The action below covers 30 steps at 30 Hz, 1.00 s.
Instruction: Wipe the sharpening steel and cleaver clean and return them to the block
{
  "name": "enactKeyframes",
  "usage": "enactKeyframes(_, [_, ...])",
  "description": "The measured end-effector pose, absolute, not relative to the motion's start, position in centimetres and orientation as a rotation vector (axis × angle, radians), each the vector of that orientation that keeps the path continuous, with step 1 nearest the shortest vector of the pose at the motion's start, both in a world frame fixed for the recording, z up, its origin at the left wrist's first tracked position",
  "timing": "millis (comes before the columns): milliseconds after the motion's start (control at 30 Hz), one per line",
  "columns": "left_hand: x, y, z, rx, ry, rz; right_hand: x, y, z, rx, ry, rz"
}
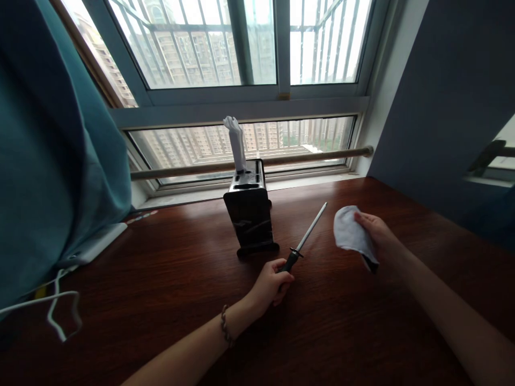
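My left hand (272, 283) is closed around the black handle of a sharpening steel (311, 228), whose thin metal rod points up and to the right. To its right, my right hand (374, 228) pinches a folded white cloth (351, 229) with a dark patch at its lower corner. A gap separates the cloth from the rod's tip. Beyond my left hand stands a black knife block (249, 217) with slots in its top. Something wrapped in white (236, 143) sticks up out of one slot.
All this is on a brown wooden table (181, 300). A teal curtain (96, 161) hangs at the left, beside a white box-like device (98, 244) and a loose white cable (56, 305). Behind the table are a rail (314, 159) and a barred window; a wall rises at the right.
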<state>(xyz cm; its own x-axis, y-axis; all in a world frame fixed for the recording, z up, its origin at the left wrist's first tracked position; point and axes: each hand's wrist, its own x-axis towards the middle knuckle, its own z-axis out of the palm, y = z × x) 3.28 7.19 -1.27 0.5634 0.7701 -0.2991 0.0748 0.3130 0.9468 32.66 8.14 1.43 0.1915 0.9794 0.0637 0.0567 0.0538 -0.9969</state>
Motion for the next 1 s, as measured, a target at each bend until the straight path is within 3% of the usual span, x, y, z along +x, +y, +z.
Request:
enactKeyframes(67, [3.3,7.1,-1.2,1.169,0.884,0.551,33.0,8.3,0.5,-1.549,-1.394,0.827])
enactKeyframes(233, [3.4,6.8,-1.1,1.147,0.873,0.559,32.9,8.8,-1.4,-1.945,-1.834,-0.025])
enactKeyframes(467, [3.4,6.8,-1.1,1.149,0.866,0.559,30.9,8.2,-1.7,-1.871,-2.056,0.141])
enactKeyframes(833, [3.7,5.1,-0.3,1.284,0.830,0.667,22.3,3.3,0.4,-0.731,-2.415,-0.673])
enactKeyframes(1000, [3.8,2.8,2.4,1.384,0.725,0.758,21.2,2.8,1.5,-0.560,-2.436,-0.696])
